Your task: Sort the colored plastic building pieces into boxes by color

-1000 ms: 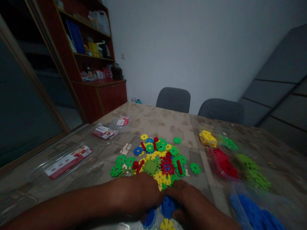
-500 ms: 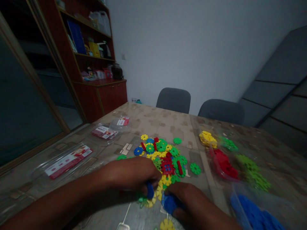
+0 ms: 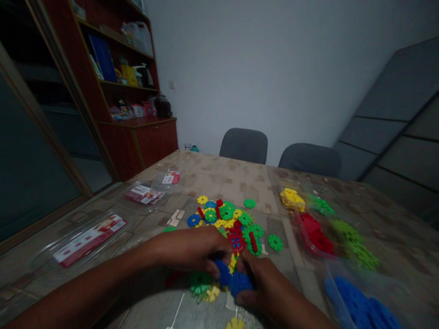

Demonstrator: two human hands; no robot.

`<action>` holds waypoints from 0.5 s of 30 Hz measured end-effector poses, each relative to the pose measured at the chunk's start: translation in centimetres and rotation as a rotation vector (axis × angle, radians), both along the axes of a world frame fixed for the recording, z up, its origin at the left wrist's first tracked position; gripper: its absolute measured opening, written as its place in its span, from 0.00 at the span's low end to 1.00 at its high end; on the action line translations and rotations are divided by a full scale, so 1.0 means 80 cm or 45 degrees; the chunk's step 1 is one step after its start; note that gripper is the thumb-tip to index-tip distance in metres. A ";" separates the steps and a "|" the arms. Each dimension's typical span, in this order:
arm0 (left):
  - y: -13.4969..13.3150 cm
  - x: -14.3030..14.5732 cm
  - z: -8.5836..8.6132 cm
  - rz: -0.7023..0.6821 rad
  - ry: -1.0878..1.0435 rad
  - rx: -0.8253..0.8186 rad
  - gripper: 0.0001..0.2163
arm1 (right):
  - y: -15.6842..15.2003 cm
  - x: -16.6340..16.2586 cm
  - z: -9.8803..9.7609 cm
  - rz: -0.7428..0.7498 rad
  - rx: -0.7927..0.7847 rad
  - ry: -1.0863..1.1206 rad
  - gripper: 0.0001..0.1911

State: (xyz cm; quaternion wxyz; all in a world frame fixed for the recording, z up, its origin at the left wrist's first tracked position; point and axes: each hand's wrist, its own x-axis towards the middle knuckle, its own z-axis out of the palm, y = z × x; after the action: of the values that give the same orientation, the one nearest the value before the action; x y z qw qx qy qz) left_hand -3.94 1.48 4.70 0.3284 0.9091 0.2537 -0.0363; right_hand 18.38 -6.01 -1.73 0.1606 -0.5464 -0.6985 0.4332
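Observation:
My left hand [image 3: 206, 249] is closed, its thumb and fingers pinching a blue notched plastic disc [image 3: 223, 273]. My right hand [image 3: 265, 281] grips another blue piece [image 3: 240, 285], apparently notched discs too, blurred by motion. The two blue pieces meet between the hands; I cannot tell whether they interlock. Just beyond lies a pile of green, yellow, red and blue notched discs [image 3: 226, 211], with a red block-like cluster with blue bits [image 3: 236, 240] at its near side. Below my left hand are a green disc [image 3: 200, 281] and a yellow disc [image 3: 212, 293].
Clear tubs at the right hold yellow pieces [image 3: 292, 199], red pieces [image 3: 316, 234], light green pieces [image 3: 355, 242] and blue pieces [image 3: 363, 304]. Labelled clear lids [image 3: 91, 240] lie on the table's left. Two grey chairs [image 3: 243, 145] stand behind the table [image 3: 195, 169].
My hands have come together, bringing the blue piece in the left against the blue piece in the right. The view has shifted slightly.

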 end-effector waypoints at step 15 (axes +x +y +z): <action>-0.014 0.017 -0.016 0.352 -0.191 -0.095 0.07 | -0.006 -0.002 0.028 0.005 -0.073 0.227 0.14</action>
State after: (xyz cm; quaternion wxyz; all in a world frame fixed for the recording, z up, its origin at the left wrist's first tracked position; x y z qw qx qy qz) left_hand -2.57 0.36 3.43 0.3818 0.8529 0.3495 0.0677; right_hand 18.19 -6.50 0.51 0.2055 -0.5088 -0.6699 0.5001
